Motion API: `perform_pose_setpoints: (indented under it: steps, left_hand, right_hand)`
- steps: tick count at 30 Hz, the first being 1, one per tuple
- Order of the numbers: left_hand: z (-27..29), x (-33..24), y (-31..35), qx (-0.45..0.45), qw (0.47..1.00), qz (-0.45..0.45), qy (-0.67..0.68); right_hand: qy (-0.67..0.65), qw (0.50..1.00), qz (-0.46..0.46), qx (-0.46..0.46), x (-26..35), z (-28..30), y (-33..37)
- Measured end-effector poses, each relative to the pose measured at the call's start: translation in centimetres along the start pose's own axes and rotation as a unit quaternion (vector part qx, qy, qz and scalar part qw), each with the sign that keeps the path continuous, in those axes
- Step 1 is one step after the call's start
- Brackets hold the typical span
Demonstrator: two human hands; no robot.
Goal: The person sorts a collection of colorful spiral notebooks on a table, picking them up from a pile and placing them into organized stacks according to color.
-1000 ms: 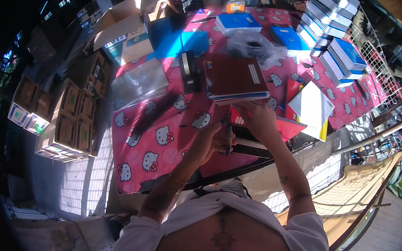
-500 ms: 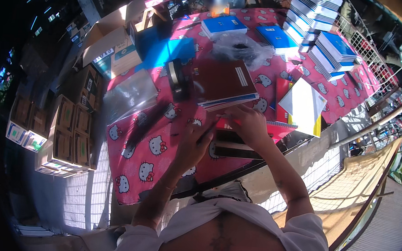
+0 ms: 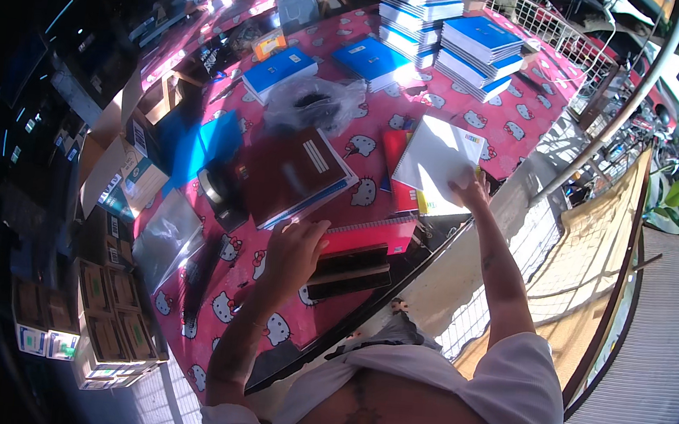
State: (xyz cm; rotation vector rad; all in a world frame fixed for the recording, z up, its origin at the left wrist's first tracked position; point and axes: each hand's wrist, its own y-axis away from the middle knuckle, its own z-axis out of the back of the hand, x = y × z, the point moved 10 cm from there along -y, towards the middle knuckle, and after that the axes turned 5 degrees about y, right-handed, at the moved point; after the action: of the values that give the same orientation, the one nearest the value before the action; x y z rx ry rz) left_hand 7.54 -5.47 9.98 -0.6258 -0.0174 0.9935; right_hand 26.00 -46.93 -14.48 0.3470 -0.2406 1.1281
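My right hand (image 3: 471, 193) is at the right edge of a white spiral notebook (image 3: 435, 157), its fingers closed over that edge. Under the white notebook, red covers (image 3: 397, 148) and a yellow edge stick out. My left hand (image 3: 294, 250) has bent fingers around the left end of a red spiral notebook (image 3: 377, 238); its fingertips partly hide behind the hand. Just beyond lies a stack with a brown notebook (image 3: 288, 174) on top and blue-and-white ones beneath. A dark slotted piece (image 3: 350, 271) lies in front of the red notebook.
A black tape dispenser (image 3: 222, 195), clear plastic sleeves (image 3: 167, 239) and a blue sheet (image 3: 209, 146) are on the left. Crumpled plastic (image 3: 304, 104) and blue notebook stacks (image 3: 476, 53) stand farther back. Cartons (image 3: 109, 305) flank the pink patterned table (image 3: 264, 331). Other people are beyond.
My right hand has left the red spiral notebook and reached right to the white one. My left hand stays by the red notebook's left end. The view has turned right.
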Motion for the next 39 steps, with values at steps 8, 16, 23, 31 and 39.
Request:
perform_pose_setpoints:
  steps: [8,16,23,31,39]
  left_hand:
    - [6.9,-9.6,-12.7,-0.018,0.985,-0.149,-0.084]
    - [-2.8,-10.3,-23.6,-0.118,0.962,-0.216,-0.119]
    - [-9.3,9.8,-9.3,0.085,0.992,0.061,-0.064]
    - [-11.0,14.4,-3.0,0.009,0.998,0.053,0.019]
    - [5.9,0.6,-10.0,-0.155,0.985,-0.064,-0.040]
  right_hand:
    - [0.108,0.981,0.158,0.000,4.0,-0.1,-0.2]
    - [-0.516,0.832,0.080,0.188,2.6,3.4,-3.1]
    - [-0.012,0.957,0.289,-0.005,2.5,0.9,-2.2]
    - [-0.182,0.909,0.376,-0.013,10.2,2.8,4.3]
    - [-0.326,0.828,0.447,-0.091,22.7,9.1,16.1]
